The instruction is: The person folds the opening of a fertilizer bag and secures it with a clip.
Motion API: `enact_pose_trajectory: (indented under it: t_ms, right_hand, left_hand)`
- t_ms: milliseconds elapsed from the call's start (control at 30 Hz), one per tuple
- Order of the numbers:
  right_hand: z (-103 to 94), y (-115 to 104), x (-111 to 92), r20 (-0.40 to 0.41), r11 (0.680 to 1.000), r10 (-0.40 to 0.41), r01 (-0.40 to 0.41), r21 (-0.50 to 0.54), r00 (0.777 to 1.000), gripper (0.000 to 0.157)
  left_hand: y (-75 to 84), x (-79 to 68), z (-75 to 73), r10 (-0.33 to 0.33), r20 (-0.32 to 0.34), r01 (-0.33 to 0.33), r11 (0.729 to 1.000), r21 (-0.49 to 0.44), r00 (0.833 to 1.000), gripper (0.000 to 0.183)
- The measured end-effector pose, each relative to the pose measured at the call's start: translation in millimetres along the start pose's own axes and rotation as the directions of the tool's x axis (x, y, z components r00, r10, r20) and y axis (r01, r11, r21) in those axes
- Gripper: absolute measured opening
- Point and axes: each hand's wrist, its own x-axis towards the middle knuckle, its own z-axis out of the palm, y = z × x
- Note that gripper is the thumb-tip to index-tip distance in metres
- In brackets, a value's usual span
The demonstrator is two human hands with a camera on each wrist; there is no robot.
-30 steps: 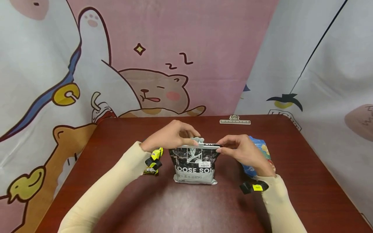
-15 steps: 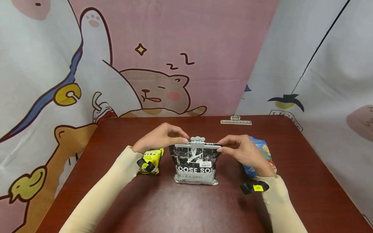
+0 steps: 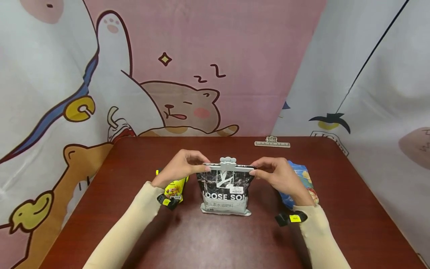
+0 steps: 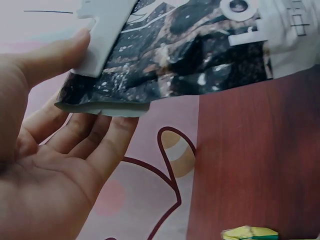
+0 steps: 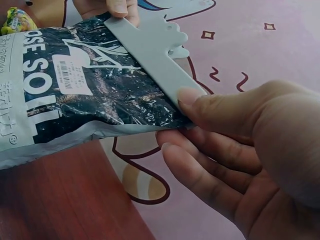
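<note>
A black and white bag lettered "LOOSE SOIL" stands upright on the table in the head view. Across its top sits a pale grey bag clip with a scalloped tab in the middle. My left hand pinches the clip and bag top at the left end, thumb in front, fingers behind. At the right end my right hand pinches them the same way. In the right wrist view the thumb presses the end of the clip, and the fingers lie beneath the bag.
A yellow packet lies behind my left wrist. Behind my right hand is a blue packet, partly covered. Another long clip with piano-key markings lies at the far edge of the dark red table. A printed cloth hangs behind.
My left hand has slid leftward along the clip from near its middle to its left end, uncovering the scalloped tab. The right hand keeps its hold at the right corner.
</note>
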Motion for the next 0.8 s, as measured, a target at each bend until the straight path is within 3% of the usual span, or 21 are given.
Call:
enact_pose_trajectory:
  t_ms: [267, 533, 800]
  right_hand:
    - [1.3, 7.5, 8.6, -0.023, 0.999, 0.035, -0.034, 0.018, 0.999, 0.019]
    - [5.5, 13.9, 19.1, -0.052, 0.996, 0.082, -0.081, 0.021, 0.995, 0.023]
    - [17.8, 25.0, 39.8, -0.036, 0.984, 0.166, -0.163, 0.078, 0.985, 0.028]
  left_hand:
    - [-8.2, 7.3, 7.5, -0.043, -0.090, 0.042, 0.999, -0.011, 0.995, 0.010]
    - [-15.9, 20.0, 15.0, -0.007, -0.181, 0.012, 1.000, 0.027, 0.983, 0.005]
    - [-26.9, 28.3, 14.9, -0.112, -0.248, 0.129, 0.990, 0.053, 0.962, 0.006]
